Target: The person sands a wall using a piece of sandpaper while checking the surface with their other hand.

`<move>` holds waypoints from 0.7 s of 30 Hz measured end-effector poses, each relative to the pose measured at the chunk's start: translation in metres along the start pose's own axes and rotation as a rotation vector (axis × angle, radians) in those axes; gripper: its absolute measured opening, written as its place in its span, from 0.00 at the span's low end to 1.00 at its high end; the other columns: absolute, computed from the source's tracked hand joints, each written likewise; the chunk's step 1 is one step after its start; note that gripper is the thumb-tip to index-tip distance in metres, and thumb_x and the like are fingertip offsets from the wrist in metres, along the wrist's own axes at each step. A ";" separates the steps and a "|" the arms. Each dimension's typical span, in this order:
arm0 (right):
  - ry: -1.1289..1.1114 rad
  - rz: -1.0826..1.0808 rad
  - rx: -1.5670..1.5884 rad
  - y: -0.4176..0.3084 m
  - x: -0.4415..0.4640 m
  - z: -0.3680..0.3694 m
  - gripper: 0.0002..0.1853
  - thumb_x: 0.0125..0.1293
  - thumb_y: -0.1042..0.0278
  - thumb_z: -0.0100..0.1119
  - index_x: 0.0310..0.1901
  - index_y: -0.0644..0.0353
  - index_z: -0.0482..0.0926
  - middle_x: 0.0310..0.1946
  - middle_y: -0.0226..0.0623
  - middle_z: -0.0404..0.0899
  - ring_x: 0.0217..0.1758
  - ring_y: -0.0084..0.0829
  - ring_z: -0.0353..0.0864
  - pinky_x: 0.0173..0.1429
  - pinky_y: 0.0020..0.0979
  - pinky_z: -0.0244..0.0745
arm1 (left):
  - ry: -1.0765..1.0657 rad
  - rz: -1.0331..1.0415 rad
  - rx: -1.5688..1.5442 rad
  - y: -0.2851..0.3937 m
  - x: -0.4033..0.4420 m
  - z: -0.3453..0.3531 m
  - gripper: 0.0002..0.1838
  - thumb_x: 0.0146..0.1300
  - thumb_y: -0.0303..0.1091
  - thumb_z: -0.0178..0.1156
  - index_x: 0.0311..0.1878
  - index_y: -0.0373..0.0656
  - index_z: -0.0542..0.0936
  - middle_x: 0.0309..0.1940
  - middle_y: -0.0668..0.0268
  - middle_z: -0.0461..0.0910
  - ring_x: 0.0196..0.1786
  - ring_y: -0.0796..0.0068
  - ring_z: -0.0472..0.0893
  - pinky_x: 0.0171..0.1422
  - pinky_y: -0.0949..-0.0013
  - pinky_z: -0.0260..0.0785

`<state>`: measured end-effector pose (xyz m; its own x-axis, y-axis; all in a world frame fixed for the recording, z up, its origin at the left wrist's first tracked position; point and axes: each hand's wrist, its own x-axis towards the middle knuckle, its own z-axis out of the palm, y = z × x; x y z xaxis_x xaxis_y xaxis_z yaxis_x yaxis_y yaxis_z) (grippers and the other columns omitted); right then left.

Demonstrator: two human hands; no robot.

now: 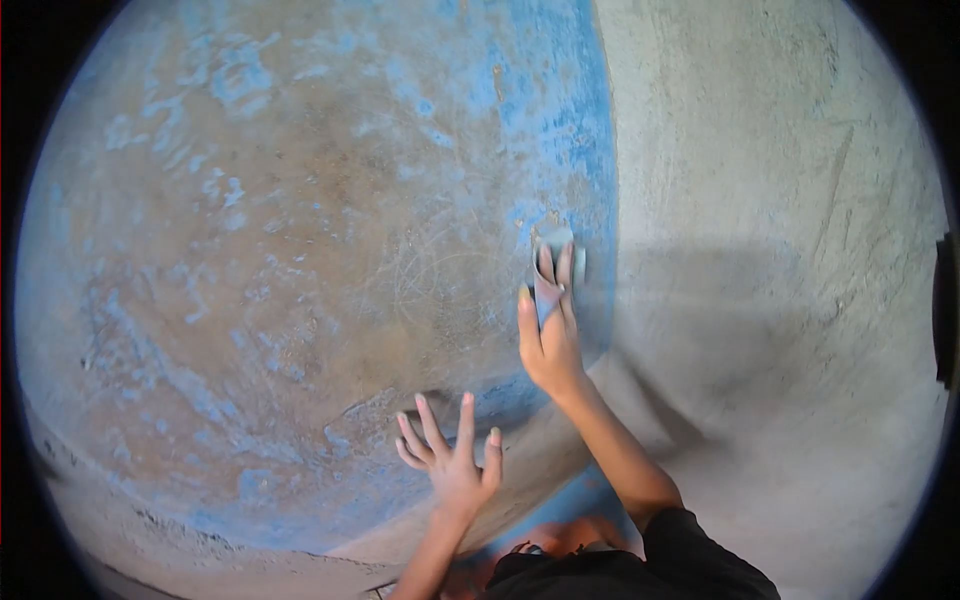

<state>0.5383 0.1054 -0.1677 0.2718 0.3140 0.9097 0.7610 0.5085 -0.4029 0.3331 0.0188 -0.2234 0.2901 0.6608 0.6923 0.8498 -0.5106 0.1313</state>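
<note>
You face a wall [330, 250], its worn blue paint [565, 110] meeting grey plaster [720, 150]; your left hand [456, 468] splays its fingers low by the painted part, while your right hand [553, 350] grips folded sandpaper [545, 298] against the paint near that border, two fingers tucked inside

Bare hands: I count two, left hand [460, 472] and right hand [551, 358]
Left-hand digits [467, 418]: five that I can see from here
Folded sheet [547, 297]: I make it one
Wall sections: two on my feed, one blue-stained section [563, 80] and one grey section [720, 150]
Dark sleeve [693, 548]: one
</note>
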 end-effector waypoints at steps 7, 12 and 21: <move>0.073 -0.335 -0.011 -0.003 0.149 -0.016 0.29 0.80 0.51 0.43 0.79 0.46 0.62 0.78 0.65 0.51 0.80 0.71 0.48 0.80 0.63 0.44 | 0.176 0.099 0.289 0.017 0.128 -0.102 0.32 0.73 0.52 0.53 0.78 0.59 0.67 0.83 0.52 0.47 0.84 0.44 0.40 0.79 0.36 0.27; 0.025 -0.602 -0.144 -0.046 0.241 -0.023 0.28 0.80 0.44 0.40 0.78 0.36 0.63 0.77 0.64 0.53 0.82 0.66 0.48 0.83 0.59 0.38 | 0.340 0.165 0.575 0.021 0.193 -0.160 0.30 0.75 0.54 0.49 0.78 0.67 0.66 0.83 0.60 0.51 0.85 0.48 0.43 0.80 0.34 0.28; -0.093 -1.001 -0.142 -0.098 0.327 -0.039 0.32 0.76 0.47 0.52 0.79 0.35 0.60 0.78 0.56 0.58 0.82 0.53 0.55 0.81 0.56 0.50 | 0.483 0.255 0.813 -0.032 0.250 -0.256 0.31 0.75 0.56 0.47 0.80 0.71 0.62 0.83 0.67 0.53 0.84 0.56 0.49 0.84 0.42 0.37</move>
<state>0.5754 0.1268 0.1733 -0.5711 -0.1401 0.8088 0.6783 0.4743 0.5612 0.2659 0.0589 0.1274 0.4498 0.1939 0.8718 0.8834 0.0472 -0.4663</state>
